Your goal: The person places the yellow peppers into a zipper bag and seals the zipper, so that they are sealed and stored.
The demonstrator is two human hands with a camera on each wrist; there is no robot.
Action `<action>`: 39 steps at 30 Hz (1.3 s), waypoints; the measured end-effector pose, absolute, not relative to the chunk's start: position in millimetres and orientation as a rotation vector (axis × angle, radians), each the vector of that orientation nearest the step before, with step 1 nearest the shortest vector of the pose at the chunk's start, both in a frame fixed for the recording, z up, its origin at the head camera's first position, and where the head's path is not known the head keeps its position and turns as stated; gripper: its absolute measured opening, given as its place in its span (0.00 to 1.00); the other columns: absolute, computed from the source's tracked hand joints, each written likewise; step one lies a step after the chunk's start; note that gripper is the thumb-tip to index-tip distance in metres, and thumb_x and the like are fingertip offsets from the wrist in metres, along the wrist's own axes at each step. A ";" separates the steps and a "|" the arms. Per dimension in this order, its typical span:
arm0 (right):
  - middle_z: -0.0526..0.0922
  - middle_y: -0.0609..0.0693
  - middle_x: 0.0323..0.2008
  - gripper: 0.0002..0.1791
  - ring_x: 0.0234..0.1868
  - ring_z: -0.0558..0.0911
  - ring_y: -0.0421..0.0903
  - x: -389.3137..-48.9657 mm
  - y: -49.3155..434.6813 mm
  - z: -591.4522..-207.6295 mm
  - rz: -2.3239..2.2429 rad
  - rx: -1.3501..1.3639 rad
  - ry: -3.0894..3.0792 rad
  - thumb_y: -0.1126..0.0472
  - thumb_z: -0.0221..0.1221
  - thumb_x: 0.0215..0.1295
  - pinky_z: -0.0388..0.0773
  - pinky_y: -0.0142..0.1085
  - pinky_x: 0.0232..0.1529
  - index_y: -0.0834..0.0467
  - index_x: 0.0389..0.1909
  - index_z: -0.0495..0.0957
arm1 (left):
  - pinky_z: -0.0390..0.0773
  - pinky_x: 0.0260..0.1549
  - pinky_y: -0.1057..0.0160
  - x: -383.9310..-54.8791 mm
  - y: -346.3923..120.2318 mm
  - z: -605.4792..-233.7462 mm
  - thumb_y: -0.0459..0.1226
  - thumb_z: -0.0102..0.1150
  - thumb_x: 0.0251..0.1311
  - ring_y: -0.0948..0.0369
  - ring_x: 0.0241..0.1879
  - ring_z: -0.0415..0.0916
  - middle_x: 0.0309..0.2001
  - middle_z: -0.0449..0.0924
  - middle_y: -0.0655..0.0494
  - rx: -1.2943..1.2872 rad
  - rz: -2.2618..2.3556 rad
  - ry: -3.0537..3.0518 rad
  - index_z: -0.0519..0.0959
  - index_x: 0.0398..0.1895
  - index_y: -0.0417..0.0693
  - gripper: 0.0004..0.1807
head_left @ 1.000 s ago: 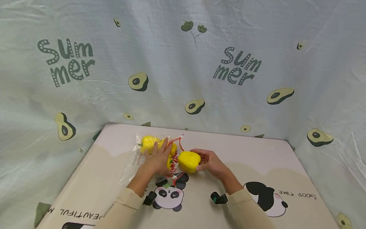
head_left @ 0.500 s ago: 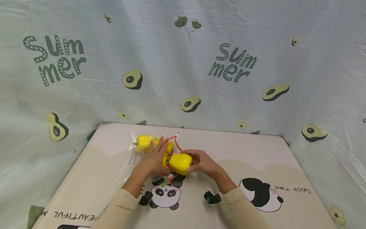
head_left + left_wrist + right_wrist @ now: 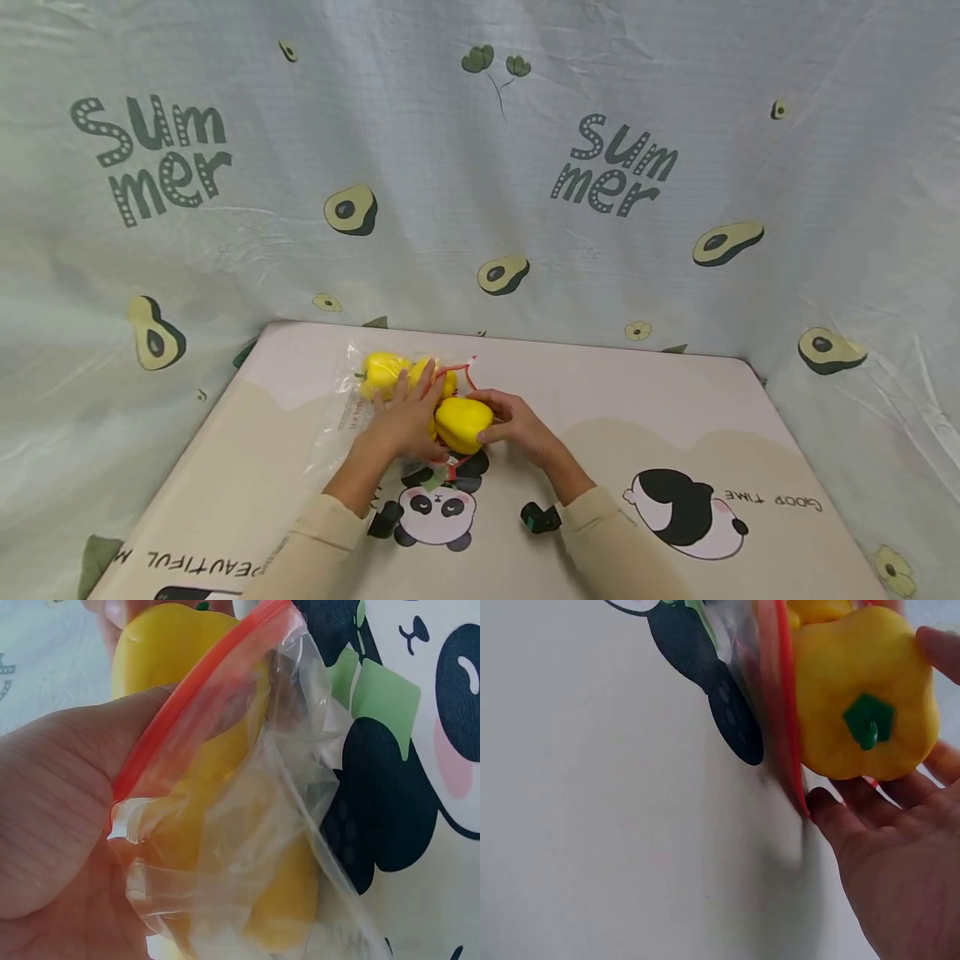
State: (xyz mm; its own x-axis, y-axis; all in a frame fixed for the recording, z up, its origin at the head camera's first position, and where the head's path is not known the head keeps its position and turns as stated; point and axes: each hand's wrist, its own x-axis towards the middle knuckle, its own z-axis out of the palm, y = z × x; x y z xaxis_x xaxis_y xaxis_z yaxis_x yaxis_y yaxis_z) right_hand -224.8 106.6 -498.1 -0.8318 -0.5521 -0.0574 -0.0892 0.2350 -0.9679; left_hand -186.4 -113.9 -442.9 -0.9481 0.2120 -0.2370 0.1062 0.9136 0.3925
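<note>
A clear zip bag [image 3: 337,421] lies on the table with several yellow bell peppers [image 3: 384,372] inside. My left hand [image 3: 405,423] rests over the bag with its fingers spread. In the left wrist view, the thumb [image 3: 112,739] passes behind the red zip edge [image 3: 202,679] at the bag's mouth. My right hand [image 3: 519,427] holds another yellow bell pepper [image 3: 461,425] at the mouth, just right of the left hand. Its green stem [image 3: 868,724] faces the right wrist camera. Right fingertips [image 3: 829,806] sit close by the red edge.
The table cover [image 3: 600,542] carries printed pandas, one panda face [image 3: 437,510] just in front of the bag. A pale curtain [image 3: 420,125] with avocado prints hangs behind and at both sides. Small black devices stick out from the left wrist [image 3: 386,519] and right wrist [image 3: 540,518].
My right hand has carried the pepper leftward, from beside the bag to its mouth, up against the left hand. The left hand has stayed on the bag with fingers spread.
</note>
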 end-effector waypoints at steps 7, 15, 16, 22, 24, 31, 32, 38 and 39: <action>0.77 0.61 0.70 0.38 0.60 0.81 0.50 -229.2 112.8 -500.8 -1.624 -0.598 2.054 0.62 0.65 0.55 0.80 0.41 0.67 0.61 0.71 0.73 | 0.31 0.73 0.19 -186.3 -112.3 -441.1 0.47 0.83 0.47 0.34 0.84 0.27 0.87 0.29 0.53 0.242 0.566 2.795 0.47 0.86 0.53 0.67; 0.77 0.56 0.69 0.38 0.56 0.78 0.48 -233.5 108.5 -499.4 -1.507 -0.618 2.025 0.58 0.64 0.58 0.81 0.35 0.58 0.54 0.74 0.72 | 0.33 0.74 0.20 -186.2 -111.5 -442.2 0.46 0.83 0.45 0.35 0.84 0.28 0.87 0.30 0.53 0.233 0.553 2.811 0.48 0.86 0.53 0.67; 0.76 0.56 0.70 0.39 0.57 0.78 0.49 -233.8 107.8 -499.3 -1.495 -0.626 2.030 0.58 0.64 0.59 0.81 0.36 0.59 0.53 0.75 0.71 | 0.33 0.73 0.20 -186.4 -111.8 -442.2 0.46 0.83 0.45 0.35 0.84 0.28 0.87 0.30 0.54 0.232 0.550 2.814 0.48 0.86 0.53 0.67; 0.75 0.59 0.71 0.36 0.63 0.81 0.54 -231.4 106.6 -498.2 -1.513 -0.572 2.076 0.60 0.66 0.65 0.84 0.44 0.63 0.58 0.74 0.69 | 0.33 0.73 0.19 -187.6 -111.1 -442.6 0.46 0.83 0.45 0.35 0.84 0.29 0.87 0.31 0.54 0.222 0.547 2.818 0.48 0.86 0.53 0.67; 0.78 0.58 0.67 0.33 0.61 0.82 0.53 -230.5 105.9 -497.6 -1.509 -0.564 2.099 0.60 0.67 0.64 0.84 0.44 0.62 0.58 0.70 0.71 | 0.34 0.73 0.19 -187.8 -109.7 -443.6 0.46 0.83 0.45 0.35 0.84 0.30 0.87 0.32 0.53 0.226 0.539 2.825 0.49 0.86 0.53 0.67; 0.83 0.57 0.58 0.33 0.49 0.84 0.47 -228.5 97.6 -498.8 -1.436 -0.612 2.133 0.56 0.67 0.66 0.87 0.37 0.50 0.52 0.73 0.74 | 0.34 0.73 0.18 -186.4 -108.4 -445.3 0.45 0.83 0.45 0.34 0.84 0.31 0.87 0.34 0.53 0.233 0.522 2.845 0.51 0.85 0.52 0.65; 0.84 0.57 0.56 0.34 0.47 0.83 0.47 -228.5 96.1 -499.8 -1.426 -0.617 2.135 0.55 0.67 0.66 0.86 0.35 0.48 0.52 0.73 0.73 | 0.33 0.72 0.18 -186.0 -108.8 -445.5 0.45 0.83 0.45 0.34 0.84 0.30 0.87 0.35 0.53 0.231 0.521 2.844 0.52 0.85 0.52 0.65; 0.85 0.57 0.51 0.30 0.44 0.84 0.45 -227.0 91.7 -500.2 -1.438 -0.591 2.185 0.56 0.70 0.64 0.87 0.34 0.47 0.59 0.65 0.76 | 0.34 0.73 0.18 -185.2 -109.4 -445.8 0.44 0.83 0.46 0.33 0.84 0.30 0.87 0.35 0.54 0.232 0.508 2.858 0.53 0.85 0.53 0.64; 0.86 0.58 0.51 0.28 0.44 0.84 0.45 -226.5 91.4 -499.7 -1.451 -0.580 2.190 0.57 0.70 0.64 0.87 0.35 0.47 0.61 0.62 0.76 | 0.34 0.73 0.18 -185.1 -109.3 -445.8 0.44 0.83 0.46 0.33 0.84 0.30 0.87 0.35 0.54 0.232 0.503 2.863 0.53 0.85 0.52 0.64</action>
